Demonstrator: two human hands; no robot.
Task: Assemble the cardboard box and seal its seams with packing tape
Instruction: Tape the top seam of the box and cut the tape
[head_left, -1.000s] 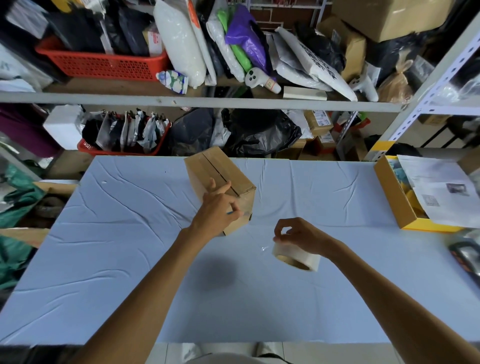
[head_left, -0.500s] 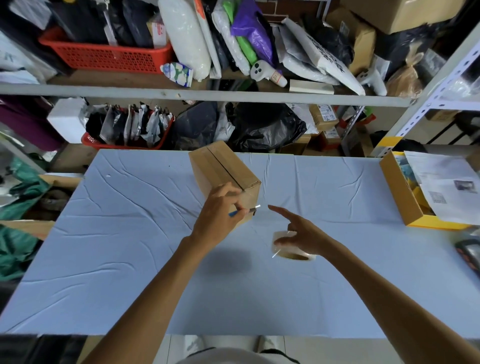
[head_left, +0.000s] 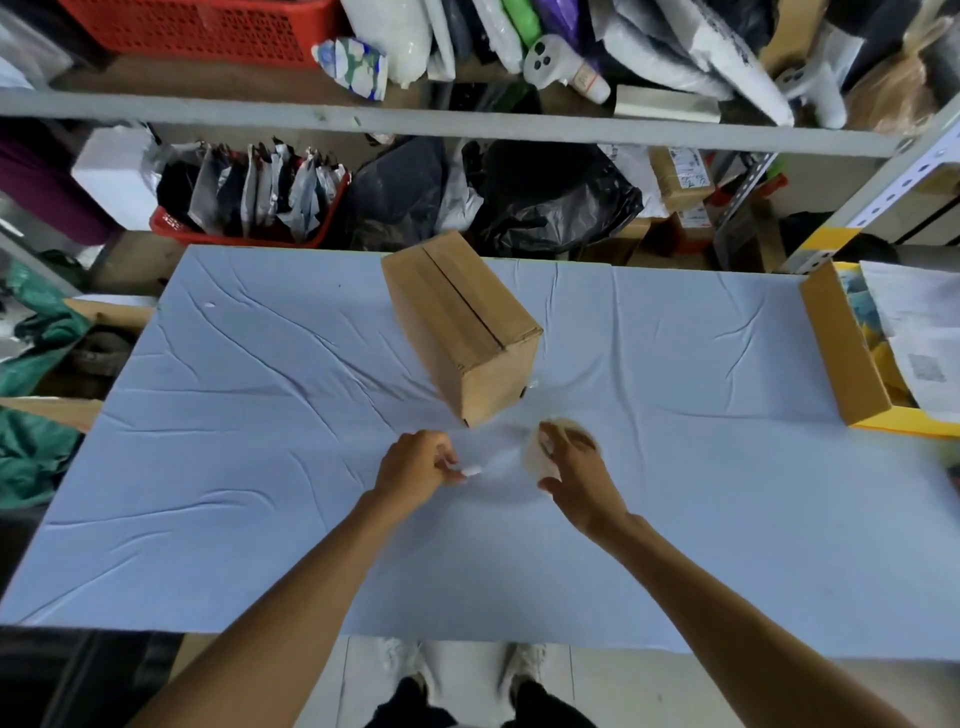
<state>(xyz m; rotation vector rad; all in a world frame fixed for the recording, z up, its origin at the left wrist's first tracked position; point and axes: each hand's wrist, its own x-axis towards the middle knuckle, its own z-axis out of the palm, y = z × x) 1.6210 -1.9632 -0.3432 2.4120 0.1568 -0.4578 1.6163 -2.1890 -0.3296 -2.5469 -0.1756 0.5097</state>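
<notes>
At frame centre the box (head_left: 462, 332) stands closed on the table (head_left: 249, 467), touched by neither hand. Below it, the left hand (head_left: 415, 470) pinches the tape end; the right hand (head_left: 571, 467) grips the roll (head_left: 537, 452).

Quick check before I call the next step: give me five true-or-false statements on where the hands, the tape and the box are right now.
1. The right hand holds the tape roll. True.
2. The left hand rests on the cardboard box. False: it is off the box, pinching a small pale item.
3. The cardboard box stands on the blue cloth. True.
4. Its flaps stand open. False: they are folded shut, with a seam showing.
5. The yellow-edged tray is left of the box. False: it is right.
</notes>
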